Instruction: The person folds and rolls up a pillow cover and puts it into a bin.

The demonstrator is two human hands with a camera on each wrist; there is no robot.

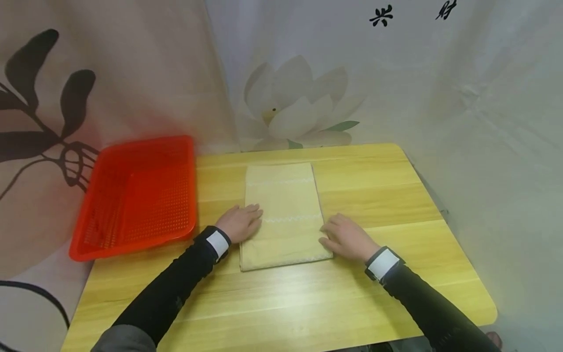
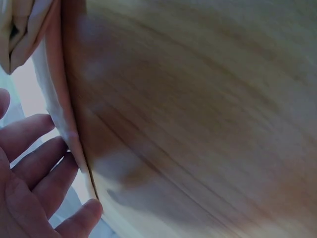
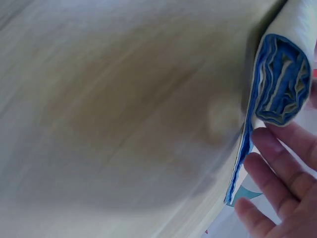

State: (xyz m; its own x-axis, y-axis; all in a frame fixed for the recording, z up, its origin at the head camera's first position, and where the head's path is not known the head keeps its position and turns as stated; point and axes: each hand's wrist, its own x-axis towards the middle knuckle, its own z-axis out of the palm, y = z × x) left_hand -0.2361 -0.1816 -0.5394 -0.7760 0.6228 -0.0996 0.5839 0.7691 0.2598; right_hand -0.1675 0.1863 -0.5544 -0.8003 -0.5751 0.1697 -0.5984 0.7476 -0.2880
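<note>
Dark sleeves (image 1: 164,296) foremost | pale cloth (image 1: 286,205), 1 end rolled, laid right of red basket (image 1: 192,195) | basket-side edge touched by left hand (image 1: 239,223), opposite edge by right hand (image 1: 347,237) | fingers apart, nothing clamped, presumably so edges are steadied

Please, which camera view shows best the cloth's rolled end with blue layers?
The right wrist view: the rolled end faces that camera, so its coiled layers show clearly. The head view shows the cloth from above, not this coil. The left wrist view shows only cropped pale folds, not this end.
</note>
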